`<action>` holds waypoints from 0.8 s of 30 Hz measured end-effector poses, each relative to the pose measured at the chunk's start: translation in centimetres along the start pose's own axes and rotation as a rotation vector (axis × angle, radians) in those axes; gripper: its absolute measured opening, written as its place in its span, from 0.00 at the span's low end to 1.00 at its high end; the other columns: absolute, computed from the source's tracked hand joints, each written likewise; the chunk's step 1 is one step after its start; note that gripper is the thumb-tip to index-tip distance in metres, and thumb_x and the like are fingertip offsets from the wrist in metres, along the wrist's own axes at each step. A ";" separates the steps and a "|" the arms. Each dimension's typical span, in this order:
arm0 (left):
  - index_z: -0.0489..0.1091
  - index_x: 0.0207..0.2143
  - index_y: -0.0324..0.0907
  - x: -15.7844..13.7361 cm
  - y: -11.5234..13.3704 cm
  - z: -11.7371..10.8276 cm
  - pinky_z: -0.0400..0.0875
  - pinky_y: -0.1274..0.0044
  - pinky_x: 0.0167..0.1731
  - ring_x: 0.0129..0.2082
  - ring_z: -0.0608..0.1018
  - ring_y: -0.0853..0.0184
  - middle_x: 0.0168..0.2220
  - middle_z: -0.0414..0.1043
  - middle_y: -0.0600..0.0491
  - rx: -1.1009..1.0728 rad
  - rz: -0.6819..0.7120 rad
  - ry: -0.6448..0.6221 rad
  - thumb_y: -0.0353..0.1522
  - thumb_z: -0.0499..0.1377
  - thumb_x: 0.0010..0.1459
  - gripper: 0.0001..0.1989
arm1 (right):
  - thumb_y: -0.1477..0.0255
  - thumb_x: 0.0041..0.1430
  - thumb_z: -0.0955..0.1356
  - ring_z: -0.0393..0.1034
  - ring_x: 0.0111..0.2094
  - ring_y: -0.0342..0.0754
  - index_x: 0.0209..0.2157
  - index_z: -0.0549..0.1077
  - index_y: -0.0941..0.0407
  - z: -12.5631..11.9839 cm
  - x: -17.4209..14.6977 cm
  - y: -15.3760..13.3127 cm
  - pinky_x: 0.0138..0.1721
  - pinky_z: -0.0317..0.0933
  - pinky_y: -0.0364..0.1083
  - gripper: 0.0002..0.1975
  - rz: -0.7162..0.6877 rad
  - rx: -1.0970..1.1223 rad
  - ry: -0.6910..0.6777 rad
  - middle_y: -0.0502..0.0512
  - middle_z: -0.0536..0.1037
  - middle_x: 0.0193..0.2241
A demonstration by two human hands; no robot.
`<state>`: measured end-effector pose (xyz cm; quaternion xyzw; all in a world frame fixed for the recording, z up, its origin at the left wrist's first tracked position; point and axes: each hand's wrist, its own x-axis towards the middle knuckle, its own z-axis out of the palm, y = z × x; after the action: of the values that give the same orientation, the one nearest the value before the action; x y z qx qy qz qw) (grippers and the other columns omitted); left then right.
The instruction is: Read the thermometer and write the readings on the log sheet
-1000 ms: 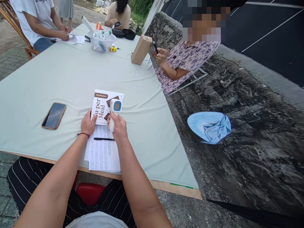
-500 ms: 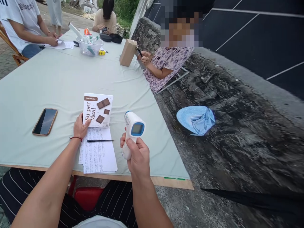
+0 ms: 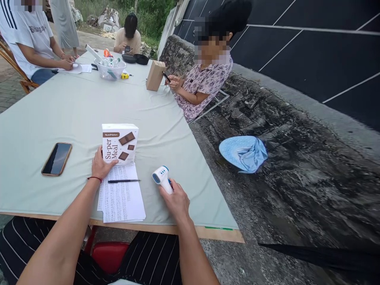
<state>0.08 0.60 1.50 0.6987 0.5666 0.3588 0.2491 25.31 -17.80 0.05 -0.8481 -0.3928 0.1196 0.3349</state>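
My left hand (image 3: 103, 164) grips the lower left side of a white box (image 3: 126, 144) printed "NutriMotion Su-per Meal", its thumb across the front. The box stands upright at the far end of some papers (image 3: 123, 202) covered in small writing. Across those papers lies a black pen (image 3: 124, 181). To the right, my right hand (image 3: 177, 200) is wrapped round the handle of a white and blue infrared thermometer (image 3: 162, 178), held low by the tablecloth; whether it touches the cloth I cannot tell. The thermometer's head points to the left, its buttons facing up.
A smartphone (image 3: 57, 159) lies left of the box. Farther back are a plastic basket (image 3: 111, 74) of bottles, a yellow tape measure (image 3: 125, 75) and a brown carton (image 3: 155, 76). Several people sit around the table. A blue cap (image 3: 243, 154) lies off the table's right side.
My right hand has lowered the thermometer towards the tablecloth and turned it, so its screen no longer faces me. My left hand stays on the box. The view has tilted up slightly.
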 end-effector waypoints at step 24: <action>0.56 0.63 0.46 0.0 -0.3 0.1 0.68 0.59 0.56 0.59 0.71 0.50 0.58 0.68 0.45 0.032 -0.033 -0.045 0.42 0.65 0.49 0.40 | 0.73 0.65 0.63 0.63 0.41 0.51 0.40 0.77 0.54 8.4 -2.1 -3.1 0.44 0.60 0.51 0.10 -0.771 0.119 -0.053 0.57 0.72 0.38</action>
<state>-0.04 0.64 1.20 0.7009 0.5781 0.3296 0.2566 18.14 -13.96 -4.28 -0.6139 -0.6836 0.0295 0.3936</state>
